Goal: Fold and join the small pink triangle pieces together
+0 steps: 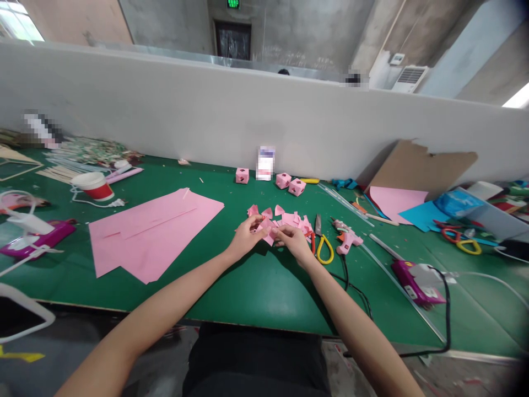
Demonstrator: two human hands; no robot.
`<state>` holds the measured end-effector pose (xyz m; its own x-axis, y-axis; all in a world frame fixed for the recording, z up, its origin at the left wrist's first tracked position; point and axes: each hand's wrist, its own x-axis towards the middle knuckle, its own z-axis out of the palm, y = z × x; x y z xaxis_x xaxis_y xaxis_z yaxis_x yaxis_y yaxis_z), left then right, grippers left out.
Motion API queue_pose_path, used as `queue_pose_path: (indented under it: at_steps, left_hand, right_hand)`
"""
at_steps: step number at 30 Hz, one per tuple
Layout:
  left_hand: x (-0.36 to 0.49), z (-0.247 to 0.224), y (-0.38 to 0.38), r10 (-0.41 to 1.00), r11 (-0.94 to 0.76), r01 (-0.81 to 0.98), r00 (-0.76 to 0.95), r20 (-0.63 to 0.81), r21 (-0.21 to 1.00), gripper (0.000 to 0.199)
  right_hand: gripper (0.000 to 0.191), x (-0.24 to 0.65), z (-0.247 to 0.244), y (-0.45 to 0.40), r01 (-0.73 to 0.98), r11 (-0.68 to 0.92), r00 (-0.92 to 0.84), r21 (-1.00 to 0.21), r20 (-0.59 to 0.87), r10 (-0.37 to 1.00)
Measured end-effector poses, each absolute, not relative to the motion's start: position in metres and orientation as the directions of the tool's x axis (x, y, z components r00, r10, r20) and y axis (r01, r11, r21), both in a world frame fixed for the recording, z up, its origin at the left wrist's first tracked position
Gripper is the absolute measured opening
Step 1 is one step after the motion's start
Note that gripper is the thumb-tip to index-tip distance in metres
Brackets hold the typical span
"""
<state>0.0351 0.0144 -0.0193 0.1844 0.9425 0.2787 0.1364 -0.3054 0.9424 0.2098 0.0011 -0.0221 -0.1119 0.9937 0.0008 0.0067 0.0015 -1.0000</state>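
Bare forearms (173,300) stretch forward to both hands (245,239), which pinch a small pink paper piece (269,234) between them.

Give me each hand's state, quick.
Left hand: closed, fingertips pinching a small pink paper piece.
Right hand: closed, fingertips pinching what appears to be the same piece from its right side.

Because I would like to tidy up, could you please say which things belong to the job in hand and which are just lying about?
Likely in the job:
pink piece, in left hand and right hand
pink cut pieces
pink boxes
nearby scissors
glue gun

Probably just lying about:
paper cup
brown cardboard
blue sheet
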Motion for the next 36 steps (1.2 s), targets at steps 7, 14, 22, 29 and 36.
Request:
queue_pose_path:
  at_steps: [7,14,22,29,36]
  left_hand:
    - [0.037,-0.024,0.015,0.946,-0.287,0.145,0.2,0.256,0.947,0.054]
    - [0.036,-0.021,0.015,0.964,-0.184,0.019,0.196,0.177,0.983,0.057]
    - [0.037,-0.015,0.012,0.969,-0.154,-0.006,0.194,0.153,0.988,0.051]
    - [0.037,-0.016,0.013,0.964,-0.198,0.027,0.186,0.19,0.98,0.046]
    - [0.034,-0.019,0.016,0.969,-0.175,-0.009,0.173,0.174,0.984,0.051]
  right_hand:
    - [0.037,0.21,-0.019,-0.002,-0.057,-0.061,-0.137,-0.996,-0.053,0.989]
    - [0.038,0.209,-0.014,-0.004,-0.145,-0.145,-0.196,-0.979,-0.115,0.974]
    - [0.035,0.209,-0.019,-0.004,-0.167,-0.132,-0.221,-0.977,-0.093,0.971]
    - [0.035,0.208,-0.021,-0.003,-0.137,-0.111,-0.216,-0.984,-0.08,0.973]
    - [0.035,0.21,-0.022,-0.001,-0.119,-0.124,-0.254,-0.985,-0.091,0.963]
